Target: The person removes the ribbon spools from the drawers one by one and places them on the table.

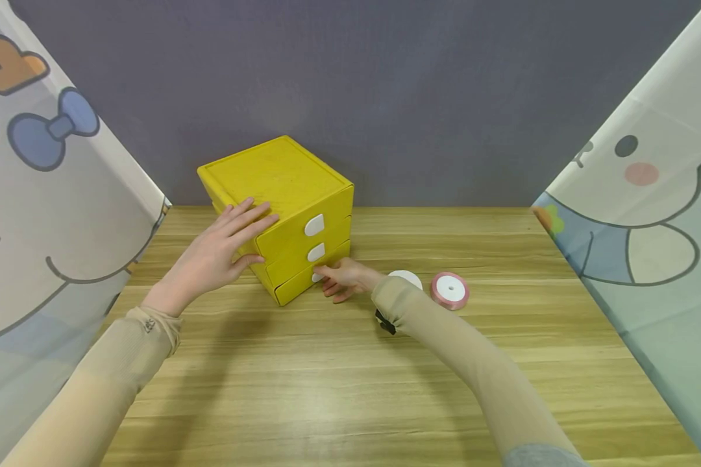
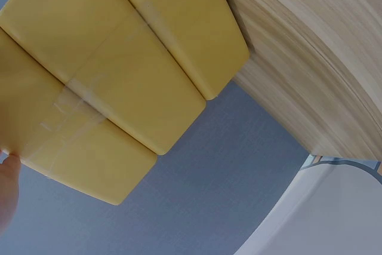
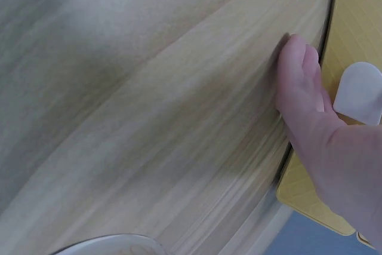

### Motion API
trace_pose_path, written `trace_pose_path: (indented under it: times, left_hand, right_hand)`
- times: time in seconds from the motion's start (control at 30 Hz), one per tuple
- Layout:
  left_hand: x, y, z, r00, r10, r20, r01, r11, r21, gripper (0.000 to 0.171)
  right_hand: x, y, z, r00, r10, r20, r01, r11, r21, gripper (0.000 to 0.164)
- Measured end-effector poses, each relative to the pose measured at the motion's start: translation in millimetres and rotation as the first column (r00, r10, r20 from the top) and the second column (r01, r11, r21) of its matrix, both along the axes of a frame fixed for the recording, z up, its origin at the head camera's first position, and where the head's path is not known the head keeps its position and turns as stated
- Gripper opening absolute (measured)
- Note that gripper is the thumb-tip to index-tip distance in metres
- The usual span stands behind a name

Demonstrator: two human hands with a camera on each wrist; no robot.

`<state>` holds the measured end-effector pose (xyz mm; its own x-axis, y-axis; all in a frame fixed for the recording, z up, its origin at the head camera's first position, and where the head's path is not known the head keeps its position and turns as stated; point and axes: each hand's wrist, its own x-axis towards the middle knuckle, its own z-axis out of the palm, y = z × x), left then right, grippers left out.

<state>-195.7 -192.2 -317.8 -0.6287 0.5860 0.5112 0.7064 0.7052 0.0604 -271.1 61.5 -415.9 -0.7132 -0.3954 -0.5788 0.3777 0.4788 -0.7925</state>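
A yellow box with three stacked drawers [image 1: 277,175], each with a white handle, stands angled on the wooden table. My left hand [image 1: 216,246] rests on its top left edge with fingers extended, the thumb against the side by the front corner. In the left wrist view, a fingertip [image 2: 8,189] touches the yellow wall. My right hand [image 1: 344,279] holds the bottom drawer's handle [image 3: 361,94], one digit at its upper edge and the other fingers below, close to the tabletop. All drawers look closed. The right hand partly hides the bottom handle.
Right of the box lie a pink-rimmed ribbon spool [image 1: 450,290] and a white disc [image 1: 407,277], the latter partly behind my right sleeve. A small black object [image 1: 385,322] shows beside that sleeve. A grey wall [image 1: 432,110] stands behind the table, with cartoon-printed cloths on both sides.
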Motion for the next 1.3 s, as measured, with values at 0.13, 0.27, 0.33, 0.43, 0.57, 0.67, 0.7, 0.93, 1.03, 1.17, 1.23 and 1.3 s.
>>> trace_pose_path:
  times: [0.13,0.27,0.33,0.43,0.57,0.67,0.7,0.93,1.03,1.17,1.23,1.3]
  left_hand:
    - [-0.1,0,-0.2,1.000,0.001,0.000,-0.001,1.000,0.001,0.082]
    - [-0.2,0,-0.4,1.000,0.004,0.004,-0.004,1.000,-0.002,0.082]
    - [-0.3,0,-0.5,1.000,0.003,0.004,-0.003,1.000,-0.002,0.082]
    - [-0.3,-1,-0.8,1.000,0.001,-0.001,-0.001,1.000,-0.001,0.082]
    - [-0.1,0,-1.1,1.000,-0.001,-0.006,0.001,1.000,0.000,0.082]
    - [0.1,-1,-1.4,1.000,-0.002,-0.007,0.002,1.000,-0.001,0.082]
    - [0.1,-1,-1.4,1.000,-0.002,-0.006,0.002,1.000,-0.001,0.082]
    - [-0.2,-1,-1.1,1.000,-0.007,-0.005,0.007,1.000,0.003,0.081]
    - [-0.1,-1,-1.1,1.000,-0.008,-0.003,0.008,1.000,0.004,0.082]
    - [0.3,-1,-1.5,1.000,-0.007,0.001,0.007,1.000,0.003,0.082]
    - [0.6,-1,-1.6,1.000,-0.008,0.001,0.008,1.000,0.004,0.082]
    - [0.7,-1,-1.6,1.000,-0.008,0.000,0.008,1.000,0.004,0.082]
  right_hand:
    - [-0.1,-1,-1.5,1.000,-0.001,-0.006,0.001,1.000,-0.003,0.046]
    - [0.2,-2,-1.8,1.000,-0.003,-0.009,0.003,1.000,-0.003,0.046]
    - [0.4,-2,-2.0,1.000,-0.002,-0.014,0.002,1.000,-0.002,0.045]
    - [1.3,-2,-1.5,1.000,0.004,-0.020,-0.004,1.000,-0.002,0.045]
    - [2.9,-1,-0.8,1.000,0.010,-0.011,-0.010,1.000,-0.001,0.044]
    - [3.5,0,-1.1,1.000,0.008,-0.003,-0.008,1.000,-0.001,0.043]
    - [3.7,1,-1.3,1.000,0.007,-0.002,-0.007,1.000,-0.002,0.043]
    - [6.8,4,-1.6,1.000,0.006,-0.005,-0.006,1.000,-0.004,0.041]
    - [8.4,5,-1.5,1.000,0.013,-0.008,-0.013,1.000,0.001,0.042]
    - [10.5,7,-1.9,1.000,0.023,-0.009,-0.023,1.000,0.007,0.044]
    - [11.3,8,-2.5,1.000,0.026,-0.011,-0.026,1.000,0.006,0.045]
    - [12.7,9,-2.1,1.000,0.028,-0.011,-0.028,1.000,0.004,0.044]
